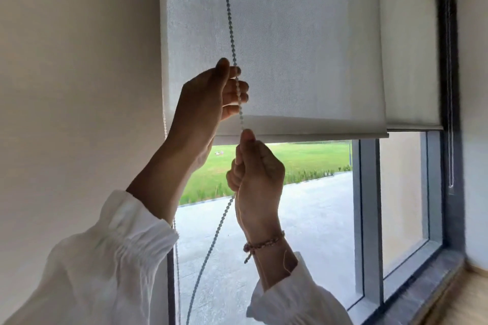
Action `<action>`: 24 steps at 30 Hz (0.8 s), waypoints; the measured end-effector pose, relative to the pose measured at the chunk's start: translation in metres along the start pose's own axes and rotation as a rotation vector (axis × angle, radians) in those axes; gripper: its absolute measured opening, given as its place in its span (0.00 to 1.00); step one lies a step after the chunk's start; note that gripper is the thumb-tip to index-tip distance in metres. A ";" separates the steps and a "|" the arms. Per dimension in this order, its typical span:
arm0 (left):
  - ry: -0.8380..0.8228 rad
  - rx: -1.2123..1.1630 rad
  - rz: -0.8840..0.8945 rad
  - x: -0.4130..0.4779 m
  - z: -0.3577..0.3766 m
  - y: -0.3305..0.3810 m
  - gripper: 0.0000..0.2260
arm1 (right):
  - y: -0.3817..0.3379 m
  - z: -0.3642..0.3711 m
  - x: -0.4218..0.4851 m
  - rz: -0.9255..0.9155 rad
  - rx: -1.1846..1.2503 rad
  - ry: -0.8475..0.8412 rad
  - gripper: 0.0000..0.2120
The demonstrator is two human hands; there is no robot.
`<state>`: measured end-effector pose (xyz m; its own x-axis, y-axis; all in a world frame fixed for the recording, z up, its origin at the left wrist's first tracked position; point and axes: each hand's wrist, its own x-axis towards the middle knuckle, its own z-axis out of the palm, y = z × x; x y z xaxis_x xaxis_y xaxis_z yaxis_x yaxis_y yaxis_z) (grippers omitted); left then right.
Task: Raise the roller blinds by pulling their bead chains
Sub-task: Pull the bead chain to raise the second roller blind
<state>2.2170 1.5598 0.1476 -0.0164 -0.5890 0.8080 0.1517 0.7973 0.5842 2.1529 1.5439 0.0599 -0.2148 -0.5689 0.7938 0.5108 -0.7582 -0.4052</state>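
Note:
A white roller blind (290,47) hangs over the left part of the window, its bottom bar (317,134) about halfway down the view. A grey bead chain (229,21) runs down in front of it. My left hand (208,97) is raised against the blind with its fingers curled around the chain. Just below, my right hand (257,169) is closed on the same chain, thumb up. The chain hangs slack below my right hand (211,240). A second blind (409,60) hangs to the right, its bottom edge slightly higher, with its own chain (450,113) along the dark frame.
A plain wall (79,87) is at the left. Grey window frame posts (369,219) and a dark sill (435,280) lie at the right. Outside are pavement and grass. Another strand of chain (176,258) hangs by the left window edge.

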 end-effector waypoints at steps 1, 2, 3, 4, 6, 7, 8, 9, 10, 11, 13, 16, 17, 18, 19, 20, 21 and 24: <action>-0.011 0.002 -0.008 0.000 0.004 0.002 0.12 | 0.003 -0.002 -0.004 0.008 0.015 -0.004 0.21; -0.017 -0.020 -0.029 0.000 0.008 0.003 0.11 | 0.006 -0.004 -0.007 0.011 0.026 -0.009 0.21; -0.014 -0.072 -0.055 0.001 0.012 0.003 0.11 | 0.007 -0.004 -0.009 0.012 0.026 -0.016 0.20; -0.002 -0.154 -0.081 0.004 0.015 0.004 0.11 | 0.009 -0.005 -0.009 0.009 0.012 -0.018 0.20; 0.028 -0.336 -0.129 0.010 0.017 0.006 0.11 | 0.010 -0.007 -0.007 0.001 -0.041 -0.012 0.20; 0.036 -0.399 -0.157 0.013 0.018 0.006 0.12 | 0.011 -0.009 -0.007 -0.006 -0.077 -0.007 0.20; 0.040 -0.442 -0.183 0.016 0.018 0.006 0.13 | 0.012 -0.010 -0.006 -0.014 -0.112 -0.005 0.20; 0.052 -0.470 -0.190 0.018 0.019 0.004 0.15 | 0.012 -0.011 -0.006 -0.016 -0.136 -0.007 0.21; 0.076 -0.484 -0.173 0.018 0.019 0.002 0.16 | 0.013 -0.011 -0.005 -0.006 -0.140 -0.012 0.21; 0.107 -0.484 -0.134 0.018 0.020 -0.001 0.17 | 0.014 -0.012 -0.004 0.020 -0.120 -0.017 0.22; 0.157 -0.473 -0.033 0.017 0.018 -0.007 0.18 | 0.017 -0.013 -0.002 0.098 -0.053 -0.031 0.22; 0.188 -0.496 0.032 0.011 0.011 -0.015 0.19 | 0.022 -0.018 0.005 0.248 -0.010 0.000 0.19; 0.192 -0.502 0.035 0.008 0.009 -0.019 0.19 | 0.024 -0.020 0.009 0.290 -0.021 0.033 0.17; 0.191 -0.503 0.036 0.003 0.007 -0.023 0.19 | 0.025 -0.024 0.014 0.319 -0.060 0.072 0.16; 0.188 -0.497 0.034 -0.002 0.005 -0.029 0.19 | 0.025 -0.026 0.018 0.342 -0.121 0.106 0.15; 0.190 -0.480 0.028 -0.009 0.004 -0.036 0.19 | 0.024 -0.027 0.023 0.368 -0.178 0.128 0.14; 0.204 -0.454 0.020 -0.015 0.003 -0.045 0.19 | 0.021 -0.027 0.029 0.395 -0.210 0.135 0.13; 0.255 -0.380 -0.002 -0.035 -0.003 -0.069 0.19 | 0.009 -0.022 0.041 0.431 -0.148 0.089 0.11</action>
<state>2.2105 1.5250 0.0786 0.2195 -0.6424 0.7343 0.5044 0.7189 0.4782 2.1301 1.5061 0.0788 -0.0830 -0.8622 0.4997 0.4464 -0.4805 -0.7549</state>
